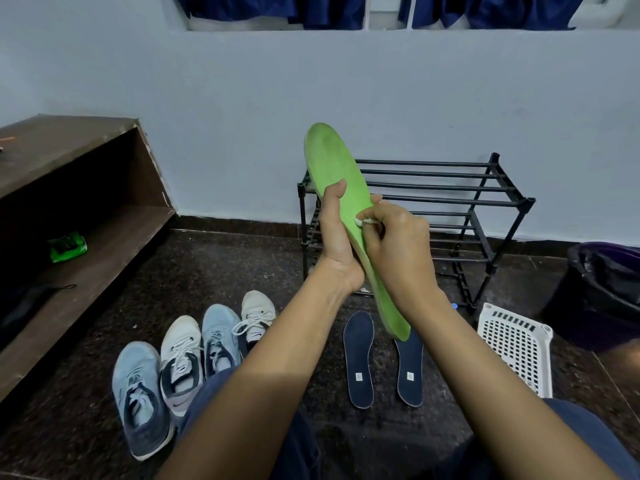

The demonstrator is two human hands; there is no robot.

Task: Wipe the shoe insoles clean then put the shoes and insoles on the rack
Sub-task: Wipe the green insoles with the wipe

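A long green insole (332, 168) stands nearly upright in front of me. My left hand (334, 244) grips its middle from the left, thumb on the face. My right hand (394, 244) pinches a small white wipe (363, 221) against the insole's face. Two dark blue insoles (358, 358) (410, 370) lie side by side on the floor below. Several shoes stand in a row on the floor at the left: two blue sneakers (140, 400) (220, 341) and two white ones (180, 362) (258, 313). The black metal shoe rack (450, 199) stands against the wall, its shelves bare.
A white perforated basket (516, 344) sits on the floor right of the insoles, with a dark bin lined with a black bag (602, 292) beyond it. A brown wooden shelf unit (86, 209) runs along the left and holds a green packet (67, 245).
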